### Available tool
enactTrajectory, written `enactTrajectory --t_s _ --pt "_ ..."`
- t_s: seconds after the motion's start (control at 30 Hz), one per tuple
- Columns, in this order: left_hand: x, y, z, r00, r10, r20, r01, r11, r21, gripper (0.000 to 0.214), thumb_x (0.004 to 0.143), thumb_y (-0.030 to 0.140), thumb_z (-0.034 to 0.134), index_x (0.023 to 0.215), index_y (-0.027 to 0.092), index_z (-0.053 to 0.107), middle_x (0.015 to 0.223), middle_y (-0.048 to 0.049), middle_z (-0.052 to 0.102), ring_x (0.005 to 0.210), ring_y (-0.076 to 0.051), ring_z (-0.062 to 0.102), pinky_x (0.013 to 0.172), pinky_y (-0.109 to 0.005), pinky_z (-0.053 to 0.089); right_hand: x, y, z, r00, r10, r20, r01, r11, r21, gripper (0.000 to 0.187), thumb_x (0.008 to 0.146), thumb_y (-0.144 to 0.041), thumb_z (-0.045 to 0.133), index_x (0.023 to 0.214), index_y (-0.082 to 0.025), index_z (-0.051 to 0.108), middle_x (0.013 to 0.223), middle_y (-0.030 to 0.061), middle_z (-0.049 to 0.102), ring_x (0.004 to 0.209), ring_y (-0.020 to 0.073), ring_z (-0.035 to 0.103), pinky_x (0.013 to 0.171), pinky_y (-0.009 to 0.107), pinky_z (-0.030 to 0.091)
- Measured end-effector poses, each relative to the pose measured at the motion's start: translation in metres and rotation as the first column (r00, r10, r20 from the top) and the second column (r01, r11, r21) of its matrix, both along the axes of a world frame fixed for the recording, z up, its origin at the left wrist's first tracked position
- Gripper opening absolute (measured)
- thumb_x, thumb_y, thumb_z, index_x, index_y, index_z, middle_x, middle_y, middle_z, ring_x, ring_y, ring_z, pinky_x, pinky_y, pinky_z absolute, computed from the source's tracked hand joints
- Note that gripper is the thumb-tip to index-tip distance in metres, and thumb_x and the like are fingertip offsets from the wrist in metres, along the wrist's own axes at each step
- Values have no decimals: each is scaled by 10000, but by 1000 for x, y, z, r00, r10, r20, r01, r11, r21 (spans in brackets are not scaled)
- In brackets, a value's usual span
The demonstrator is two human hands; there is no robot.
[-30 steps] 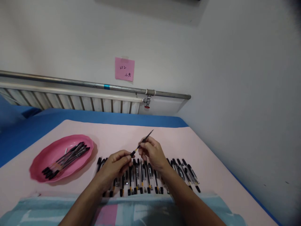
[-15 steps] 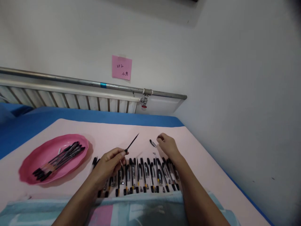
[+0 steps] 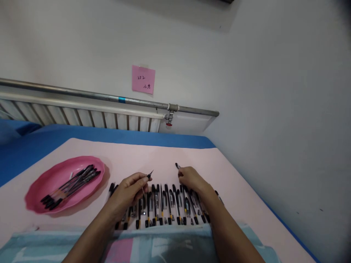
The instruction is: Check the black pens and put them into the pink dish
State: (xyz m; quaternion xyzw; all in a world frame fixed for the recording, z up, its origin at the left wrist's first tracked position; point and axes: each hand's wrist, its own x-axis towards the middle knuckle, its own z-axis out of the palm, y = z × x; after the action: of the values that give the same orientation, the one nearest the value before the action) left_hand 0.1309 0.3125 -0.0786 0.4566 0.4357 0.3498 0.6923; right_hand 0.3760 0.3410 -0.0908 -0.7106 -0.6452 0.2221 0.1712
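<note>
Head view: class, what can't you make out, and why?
In the head view:
Pointed black piece: partly hidden by the left hand.
Anything in the right hand: its back hides it.
Part of the pen row: right forearm covers it.
Dark object: cut by the top edge.

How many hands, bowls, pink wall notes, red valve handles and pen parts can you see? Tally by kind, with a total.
Left hand and right hand: 2
Bowl: 1
Pink wall note: 1
Red valve handle: 1
Pen parts: too crowded and partly hidden to count
Total without pen parts: 5
</note>
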Motion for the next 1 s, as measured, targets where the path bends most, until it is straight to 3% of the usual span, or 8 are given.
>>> enactTrajectory --t_s 0.13,0.2,0.27,0.33,0.47,0.63,0.77,1.0 --pt "1 0 1 999 -47 0 47 999 5 335 691 468 566 875 188 563 615 41 516 384 -18 304 375 -155 133 -11 1 11 994 10 -107 4 992 124 189 677 -126 492 786 -171 640 710 32 630 634 127 548 572 216 388" --pt "2 0 -1 999 -48 -14 48 999 11 336 691 473 563 867 187 561 605 45 505 380 -19 300 373 -154 127 -24 -1 19 957 26 -290 29 983 183 187 742 -216 465 854 -183 611 727 16 618 599 114 542 521 210 401" --pt "3 0 -4 999 -45 -31 45 999 23 334 694 472 561 862 184 558 600 46 499 376 -18 296 368 -153 126 -40 -5 25 724 83 -685 85 974 208 122 693 -254 554 773 -170 591 631 -2 581 522 111 512 429 201 375" --pt "4 0 -6 998 -51 -34 53 998 41 322 707 466 550 854 180 554 607 45 499 377 -17 292 365 -154 128 -57 -10 27 506 135 -852 49 982 184 105 655 -243 608 719 -163 583 598 -10 568 498 98 496 412 192 372" --pt "4 0 -8 998 -51 -24 53 996 67 302 716 460 545 829 180 551 618 39 506 397 -26 302 369 -155 139 -79 -17 26 338 148 -930 -32 989 146 114 636 -222 642 716 -158 592 660 4 597 515 88 506 400 175 372" --pt "4 0 -7 999 -38 -12 39 995 91 289 711 460 551 777 179 548 615 38 507 406 -31 309 381 -162 156 -80 -18 24 372 154 -915 10 985 170 116 622 -211 657 706 -158 596 630 -9 595 487 78 496 400 170 380" --pt "3 0 -6 998 -56 -32 58 994 92 283 714 459 543 773 182 552 605 46 496 397 -25 294 376 -159 149 -80 -19 25 431 174 -885 -70 985 160 86 665 -221 619 730 -167 600 580 -31 571 409 56 448 386 173 370" --pt "3 0 -6 997 -67 -38 69 994 81 294 719 459 537 803 177 549 599 44 483 393 -29 292 367 -162 151 -80 -23 27 464 201 -863 -116 979 165 126 662 -205 634 780 -180 596 638 -36 560 500 69 493 420 165 380"
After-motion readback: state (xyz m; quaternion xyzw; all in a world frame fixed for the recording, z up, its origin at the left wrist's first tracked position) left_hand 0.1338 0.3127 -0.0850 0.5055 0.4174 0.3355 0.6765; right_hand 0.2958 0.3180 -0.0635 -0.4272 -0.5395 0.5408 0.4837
